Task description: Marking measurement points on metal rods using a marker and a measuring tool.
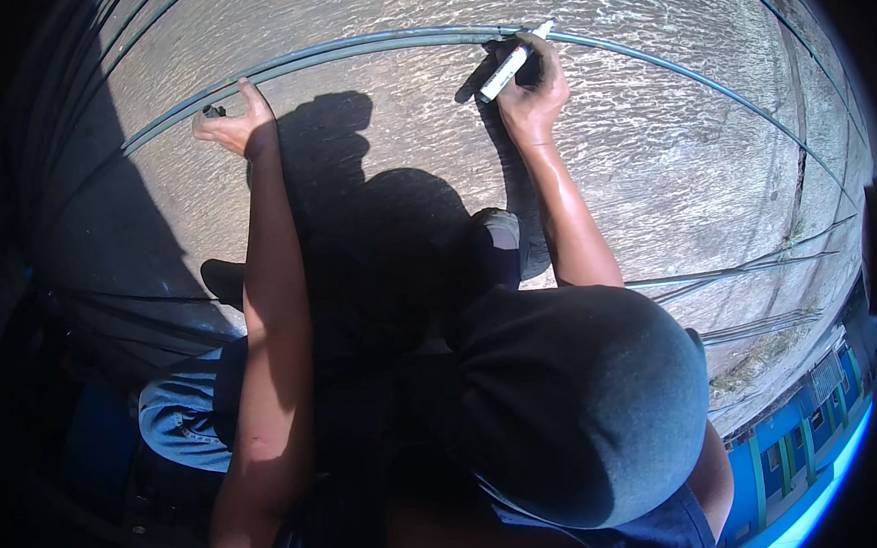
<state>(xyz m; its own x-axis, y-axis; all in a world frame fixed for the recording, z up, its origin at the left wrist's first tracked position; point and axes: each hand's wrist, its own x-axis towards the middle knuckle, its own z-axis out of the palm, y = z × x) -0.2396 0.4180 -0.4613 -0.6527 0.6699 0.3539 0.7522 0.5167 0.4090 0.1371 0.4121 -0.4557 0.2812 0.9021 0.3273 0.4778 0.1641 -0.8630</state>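
Two long, thin grey-blue rods [373, 46] lie side by side across the rough concrete, bowed by the lens. My right hand [539, 97] is closed around a white marker pen [509, 72], whose pale tip end reaches the rods; whether it touches them I cannot tell. To the left, my left hand [240, 126] is at the near side of the rods, its thumb up against them. A small dark thing [215, 112] shows between its curled fingers, too small to name. Close by the thumb, a yellowish mark [223, 86] shows on a rod.
More dark rods [112, 44] lie at the far left and more thin bars [747, 263] at the right. My denim-covered knee [598, 404] rises in front, with a shoe [500, 224] beyond it. A blue structure [802, 455] stands at the lower right. My shadow darkens the concrete between my arms.
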